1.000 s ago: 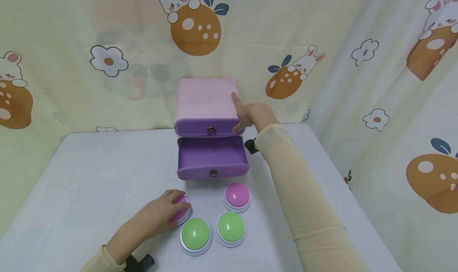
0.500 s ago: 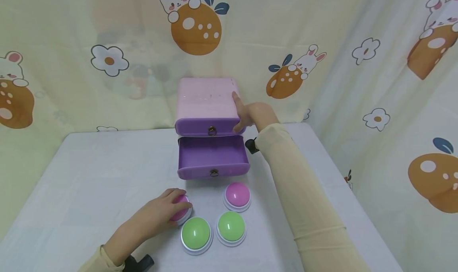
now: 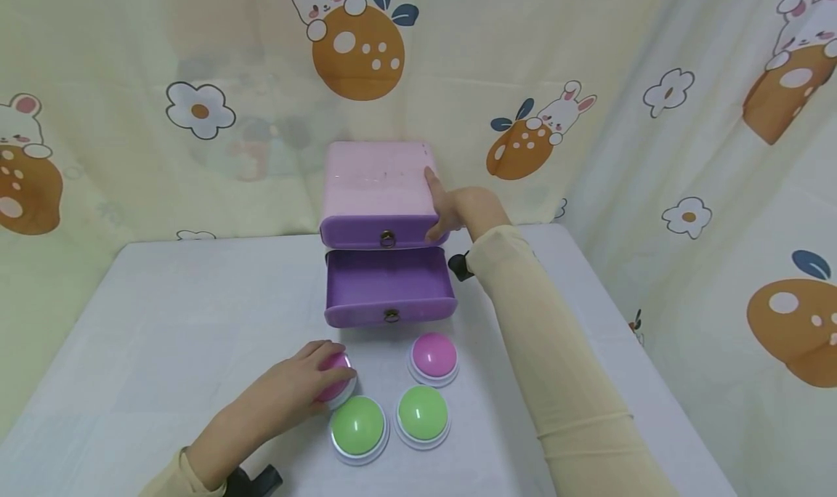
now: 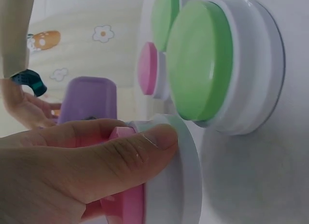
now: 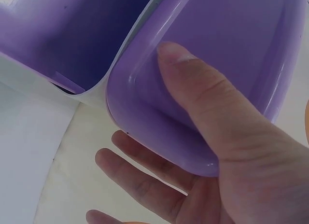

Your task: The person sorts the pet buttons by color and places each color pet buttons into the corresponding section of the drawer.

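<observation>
My left hand grips a pink dome push button by its white base, thumb on one side and fingers on the other. In the left wrist view this button sits just below a green push button. My right hand rests at the right front corner of a pink and purple drawer box. Its thumb presses the front of the upper drawer, while the other fingers stretch along the side. The lower drawer is pulled out, and nothing shows in it.
Another pink button stands in front of the drawer, with a second green button close to it. All are on a white-covered table. A patterned curtain hangs right behind the box.
My left hand has shifted slightly right and up with the pink button, whose white base shows more now. The right hand and the drawers stay as they were.
</observation>
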### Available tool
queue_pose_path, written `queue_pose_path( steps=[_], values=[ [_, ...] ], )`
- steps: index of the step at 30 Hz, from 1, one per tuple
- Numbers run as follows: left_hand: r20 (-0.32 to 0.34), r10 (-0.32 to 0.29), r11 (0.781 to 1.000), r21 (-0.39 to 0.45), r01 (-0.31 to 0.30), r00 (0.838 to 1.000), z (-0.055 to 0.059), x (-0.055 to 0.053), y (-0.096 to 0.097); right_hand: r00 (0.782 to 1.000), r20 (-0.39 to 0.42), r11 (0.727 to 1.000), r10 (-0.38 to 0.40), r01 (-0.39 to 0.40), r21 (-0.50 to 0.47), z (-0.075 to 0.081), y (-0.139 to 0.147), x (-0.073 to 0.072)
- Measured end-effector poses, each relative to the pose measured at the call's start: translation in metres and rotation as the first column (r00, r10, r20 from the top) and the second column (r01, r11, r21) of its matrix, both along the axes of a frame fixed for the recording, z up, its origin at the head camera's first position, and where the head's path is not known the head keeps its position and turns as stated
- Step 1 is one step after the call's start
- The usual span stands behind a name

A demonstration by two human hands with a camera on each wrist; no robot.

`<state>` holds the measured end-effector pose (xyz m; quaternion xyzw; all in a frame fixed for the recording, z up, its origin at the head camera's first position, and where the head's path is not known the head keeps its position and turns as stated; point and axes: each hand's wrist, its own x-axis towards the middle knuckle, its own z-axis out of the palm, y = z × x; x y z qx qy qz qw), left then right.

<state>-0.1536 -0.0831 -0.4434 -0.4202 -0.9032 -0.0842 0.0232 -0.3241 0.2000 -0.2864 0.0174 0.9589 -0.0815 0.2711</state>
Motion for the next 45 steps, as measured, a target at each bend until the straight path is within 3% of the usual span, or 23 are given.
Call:
queue_pose_path(
  steps=[10,15,20,28,38,45],
  values=[
    [-0.02,-0.023,1.0,0.015,0.023,1.0,0.013,0.005,0.005,1.0,-0.007,1.0,-0.01,0.01,0.015,-0.001,0.0,0.002],
    [-0.056,-0.041,0.998,0.04,0.043,0.998,0.02,0.003,0.01,0.999,-0.01,0.999,-0.038,0.038,-0.006,-0.001,0.0,0.003],
    [-0.054,-0.041,0.998,0.039,0.043,0.998,0.029,0.002,0.013,1.0,-0.013,1.0,-0.021,0.021,0.017,-0.002,0.0,0.002],
    [-0.104,-0.05,0.998,0.035,0.054,0.993,0.04,0.001,0.015,1.0,-0.005,1.0,-0.014,0.014,0.012,-0.001,0.0,0.001],
    [-0.213,-0.071,0.991,0.093,0.092,0.975,0.048,-0.002,0.018,1.0,-0.006,1.0,-0.017,0.017,0.014,-0.001,0.001,0.0],
    [-0.245,-0.047,0.98,0.175,0.091,0.969,0.055,-0.003,0.02,1.0,-0.001,1.0,-0.026,0.026,0.005,-0.003,0.001,-0.001]
  ],
)
